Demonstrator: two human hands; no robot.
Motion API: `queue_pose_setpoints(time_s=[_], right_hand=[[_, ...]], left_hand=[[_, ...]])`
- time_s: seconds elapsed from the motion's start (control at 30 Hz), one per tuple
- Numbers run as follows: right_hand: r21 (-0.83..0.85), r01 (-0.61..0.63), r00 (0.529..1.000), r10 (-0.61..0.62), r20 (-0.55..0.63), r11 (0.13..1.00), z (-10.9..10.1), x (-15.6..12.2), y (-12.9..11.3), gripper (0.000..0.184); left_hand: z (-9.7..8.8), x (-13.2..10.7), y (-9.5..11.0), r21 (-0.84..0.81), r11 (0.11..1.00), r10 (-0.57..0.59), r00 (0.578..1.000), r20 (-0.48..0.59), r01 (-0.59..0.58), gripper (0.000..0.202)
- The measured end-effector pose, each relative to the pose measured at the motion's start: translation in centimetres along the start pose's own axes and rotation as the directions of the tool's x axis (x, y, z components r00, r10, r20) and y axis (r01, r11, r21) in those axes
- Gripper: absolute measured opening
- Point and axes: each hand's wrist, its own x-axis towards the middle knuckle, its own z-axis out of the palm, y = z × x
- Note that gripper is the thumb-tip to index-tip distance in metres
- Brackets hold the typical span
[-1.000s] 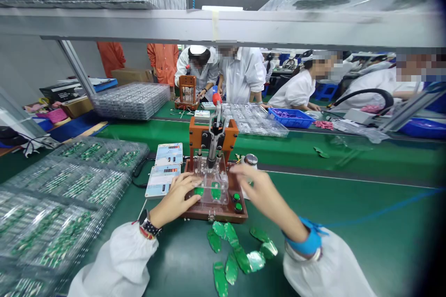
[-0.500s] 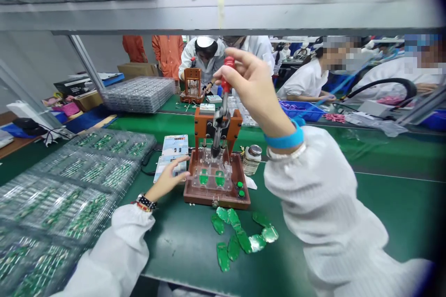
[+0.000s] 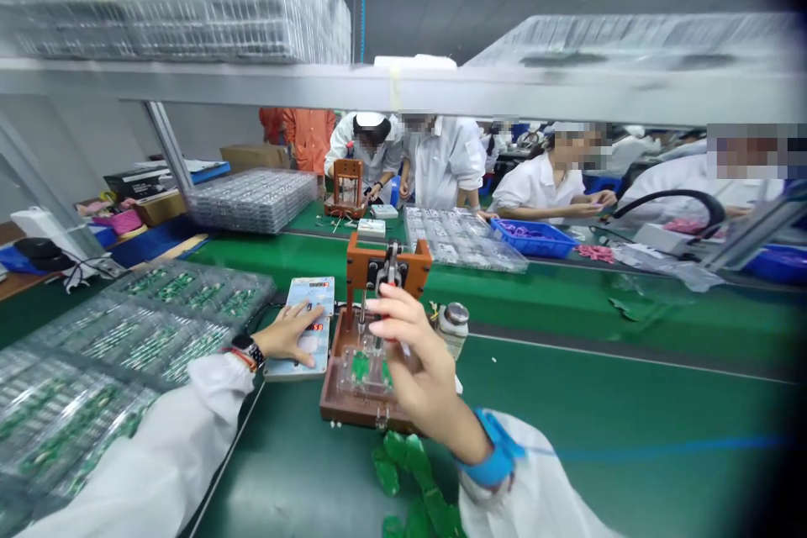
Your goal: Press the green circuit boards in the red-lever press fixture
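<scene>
My right hand (image 3: 419, 361) is closed round the red handle of the toggle press lever, which is pulled down; the fingers hide most of the handle. The press (image 3: 358, 256) has an orange frame on a brown wooden base (image 3: 353, 414). Under its clear plate lie green circuit boards (image 3: 361, 366), one partly covered by my hand. My left hand (image 3: 287, 334) is open, fingers spread, over two light-blue meter boxes (image 3: 312, 292) with red digits; whether it presses on them I cannot tell. In front of the base lie several loose green boards (image 3: 413, 462).
Clear trays of green boards (image 3: 208, 294) cover the left side. A small jar (image 3: 455, 324) stands right of the press. Beyond are a tray stack (image 3: 252, 202), a blue bin (image 3: 535, 237) and co-workers in white (image 3: 445, 155). A shelf bar (image 3: 303, 84) crosses overhead.
My right hand has brought the lever down from its raised position. My left hand has moved from the press's left edge onto the meter boxes. The view has tilted up.
</scene>
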Motion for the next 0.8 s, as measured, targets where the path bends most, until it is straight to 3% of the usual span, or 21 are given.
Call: queue_pose_setpoints(time_s=[0.17, 0.37, 0.5, 0.8], right_hand=[[0.123, -0.172, 0.985, 0.171, 0.018, 0.977, 0.0, -0.6, -0.8, 0.037], [0.198, -0.230, 0.972, 0.233, 0.007, 0.953, -0.5, -0.9, -0.7, 0.018], [0.185, -0.237, 0.970, 0.244, -0.017, 0.954, -0.7, -0.8, -0.7, 0.015], [0.188, -0.237, 0.970, 0.244, -0.017, 0.953, -1.1, -0.4, -0.7, 0.016]], left_hand=[[0.6, 0.0, -1.0, 0.011, 0.998, 0.066, 0.997, -0.026, -0.066, 0.111], [1.7, -1.1, -3.6, -0.049, 0.994, 0.088, 0.987, -0.136, -0.095, 0.113], [2.3, -1.3, -4.7, -0.053, 0.993, 0.099, 0.982, -0.162, -0.109, 0.114], [1.5, -2.0, -3.6, -0.143, 0.983, 0.093, 0.985, -0.145, -0.114, 0.112]])
